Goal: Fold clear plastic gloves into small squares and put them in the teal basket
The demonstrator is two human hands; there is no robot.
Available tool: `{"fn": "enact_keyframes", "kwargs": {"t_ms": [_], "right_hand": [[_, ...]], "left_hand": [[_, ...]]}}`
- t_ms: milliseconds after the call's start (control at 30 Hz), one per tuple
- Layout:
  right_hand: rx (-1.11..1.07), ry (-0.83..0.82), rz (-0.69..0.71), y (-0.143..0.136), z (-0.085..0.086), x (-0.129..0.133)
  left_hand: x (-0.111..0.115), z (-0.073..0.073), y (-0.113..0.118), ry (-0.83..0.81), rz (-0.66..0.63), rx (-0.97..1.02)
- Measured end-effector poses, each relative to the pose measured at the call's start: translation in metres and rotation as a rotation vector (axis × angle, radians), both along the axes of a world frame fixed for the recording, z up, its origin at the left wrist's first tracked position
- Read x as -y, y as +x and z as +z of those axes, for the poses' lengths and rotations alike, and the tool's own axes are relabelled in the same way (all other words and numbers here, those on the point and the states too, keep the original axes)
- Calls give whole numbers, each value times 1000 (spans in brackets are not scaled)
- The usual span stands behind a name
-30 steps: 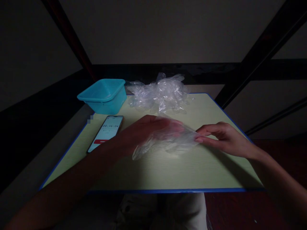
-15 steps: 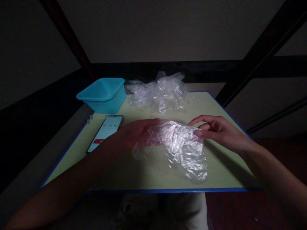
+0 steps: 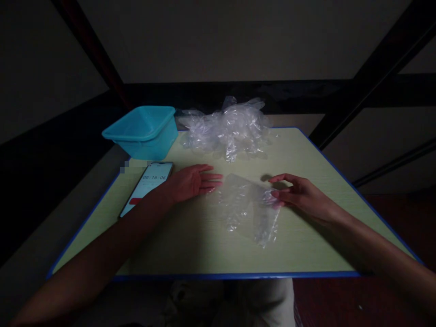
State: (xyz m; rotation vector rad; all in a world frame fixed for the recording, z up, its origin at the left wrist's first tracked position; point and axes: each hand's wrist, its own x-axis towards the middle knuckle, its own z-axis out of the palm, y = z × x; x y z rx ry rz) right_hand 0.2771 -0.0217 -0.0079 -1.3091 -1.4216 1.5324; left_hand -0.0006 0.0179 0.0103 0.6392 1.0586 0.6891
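Observation:
A clear, thin plastic piece, glove-like in shape, lies over the middle of the pale table. Its right edge is pinched between the thumb and fingers of my right hand. My left hand is palm up with its fingers spread, at the left edge of the plastic, and grips nothing. Behind both hands is a crumpled heap of similar clear plastic.
A blue plastic basin stands at the table's back left corner. In front of it lies a phone showing a running timer, beside my left forearm. A wall rises behind the table.
The plastic piece has come down flatter onto the table. My left hand has moved out from under it to the left and opened. My right hand keeps its pinch, slightly lower.

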Motion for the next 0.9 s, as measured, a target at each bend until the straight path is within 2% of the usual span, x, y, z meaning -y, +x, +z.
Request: {"fn": "enact_keyframes", "kwargs": {"t_ms": [100, 200, 433, 567, 667, 733, 800, 900], "right_hand": [[39, 50, 69, 6, 2, 10], [26, 21, 169, 12, 5, 15], [-59, -307, 248, 22, 12, 18], [-112, -376, 279, 12, 12, 36], [-182, -390, 302, -2, 10, 53], [-197, -380, 324, -10, 7, 62], [-186, -342, 345, -16, 3, 66], [-183, -275, 374, -17, -1, 67]], "left_hand": [[1, 2, -6, 60, 108, -30], [2, 3, -9, 84, 148, -19], [8, 2, -13, 84, 134, 8], [7, 0, -18, 132, 112, 31], [7, -4, -20, 204, 116, -25], [10, -8, -18, 351, 111, -119], [17, -13, -13, 604, 41, -294], [31, -18, 0, 1064, -241, -609]]}}
